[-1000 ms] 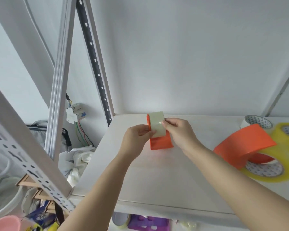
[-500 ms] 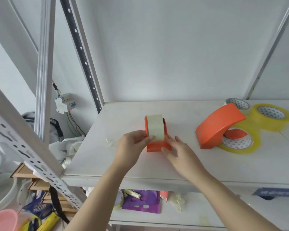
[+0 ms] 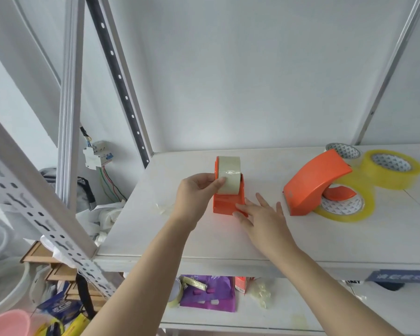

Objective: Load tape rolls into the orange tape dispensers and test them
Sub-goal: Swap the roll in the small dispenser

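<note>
From my feed, the glossy orange plastic dispenser (image 3: 229,201) stands on the matte white shelf (image 3: 325,238), with a pale, shiny tape roll (image 3: 229,177) seated upright in it. My left hand (image 3: 196,196) pinches the roll's side, thumb on its face. My right hand (image 3: 261,213) lies flat and spread, fingertips touching the dispenser's base, grasping nothing; a second orange dispenser (image 3: 315,183) leans on yellow translucent rolls (image 3: 390,168).

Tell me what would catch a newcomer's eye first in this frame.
Probably the orange dispenser at the middle of the white shelf, loaded with a pale tape roll that the left hand pinches while the right hand steadies its base. To the right, a second orange dispenser lies across a yellow tape roll, another yellow roll behind it.
</note>
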